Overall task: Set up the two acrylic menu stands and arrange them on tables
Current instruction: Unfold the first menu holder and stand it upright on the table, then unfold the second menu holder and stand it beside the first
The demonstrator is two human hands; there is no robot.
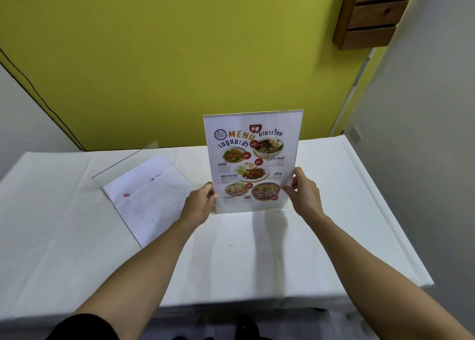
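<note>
An acrylic menu stand with a colourful menu sheet (253, 159) stands upright near the middle of the white-clothed table (257, 249), its base on the cloth. My left hand (199, 202) pinches its lower left edge. My right hand (304, 192) grips its lower right edge. A second, empty clear acrylic stand (128, 161) sits at the back left, nearly see-through. In front of it a menu sheet (151, 198) lies face down, with faint red print showing through.
A yellow-green wall (192, 56) rises right behind the table. A wooden wall rack (372, 13) hangs at the upper right. A grey wall (424, 159) closes the right side, past the table's right edge.
</note>
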